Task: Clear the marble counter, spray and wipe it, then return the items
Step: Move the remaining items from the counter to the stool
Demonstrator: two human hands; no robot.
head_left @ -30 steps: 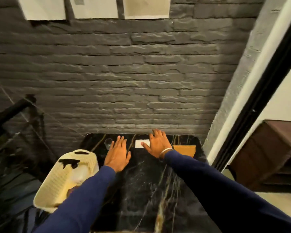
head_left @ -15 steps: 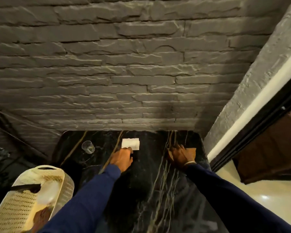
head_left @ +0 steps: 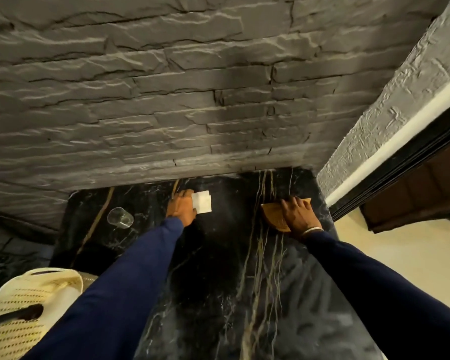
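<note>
Left hand pinched the pad; right hand lay over the board, grip indeterminate; both items were best lifted straight, clear of the glass.

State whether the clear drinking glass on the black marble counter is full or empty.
Apparently empty: the black marble counter shows through the clear drinking glass; no liquid visible.

Wooden piece partly under right hand.
</note>
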